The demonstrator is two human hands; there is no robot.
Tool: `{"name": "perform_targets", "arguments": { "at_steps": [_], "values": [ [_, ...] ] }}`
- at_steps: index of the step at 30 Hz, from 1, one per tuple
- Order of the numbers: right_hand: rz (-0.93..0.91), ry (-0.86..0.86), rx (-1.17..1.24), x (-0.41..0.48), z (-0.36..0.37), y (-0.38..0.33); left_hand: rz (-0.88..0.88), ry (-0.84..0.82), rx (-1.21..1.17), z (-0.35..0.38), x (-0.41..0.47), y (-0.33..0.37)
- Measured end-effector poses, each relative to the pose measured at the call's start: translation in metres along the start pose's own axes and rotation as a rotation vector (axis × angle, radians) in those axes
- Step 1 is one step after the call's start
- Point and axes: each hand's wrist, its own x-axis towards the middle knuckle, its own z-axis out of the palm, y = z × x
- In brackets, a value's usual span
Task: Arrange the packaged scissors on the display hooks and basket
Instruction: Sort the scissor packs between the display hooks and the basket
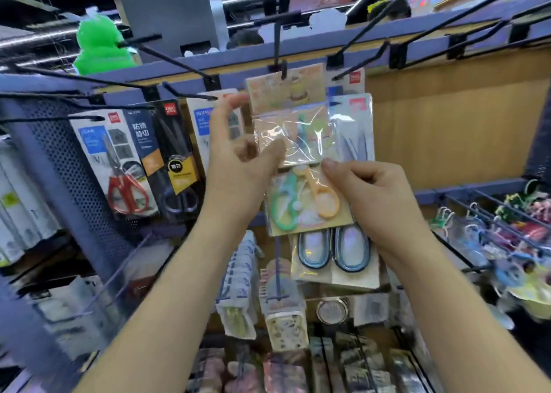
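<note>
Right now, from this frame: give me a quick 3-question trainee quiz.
1. True or false: the right hand hangs empty.
2. Handles in the held scissors pack are: A red, B green and orange, C black?
3. Which hand has its grip on the pack nearer the hook?
Key: 1 false, it pinches the pack; 2 B; 3 the left hand.

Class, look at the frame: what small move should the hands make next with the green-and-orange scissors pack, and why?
Probably push the scissors pack back along the black hook: its card top sits at the hook's tip, and the left hand and right hand both pinch it.
</note>
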Motion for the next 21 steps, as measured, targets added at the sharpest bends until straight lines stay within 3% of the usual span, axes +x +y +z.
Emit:
{"name": "perform_targets", "arguments": {
  "at_steps": [6, 9, 16, 21],
  "values": [
    [0.048, 0.125, -0.109, 0.003, -0.009, 0.016, 0.054, 0.067, 0.248, 0.003, 0.013, -0.022],
    [0.084, 0.164, -0.094, -0.002, -0.020, 0.025, 0.114, 0.025, 0.382, 0.005, 0.023, -0.015],
    [0.097, 0.175, -0.092, 0.001, -0.034, 0.040, -0.068, -0.053, 0.630, 0.014, 0.065, -0.044],
    [0.029, 0.183, -0.092, 0.001, -0.042, 0.048, -0.067, -0.046, 0.844, 0.025, 0.091, -0.069]
  ]
}}
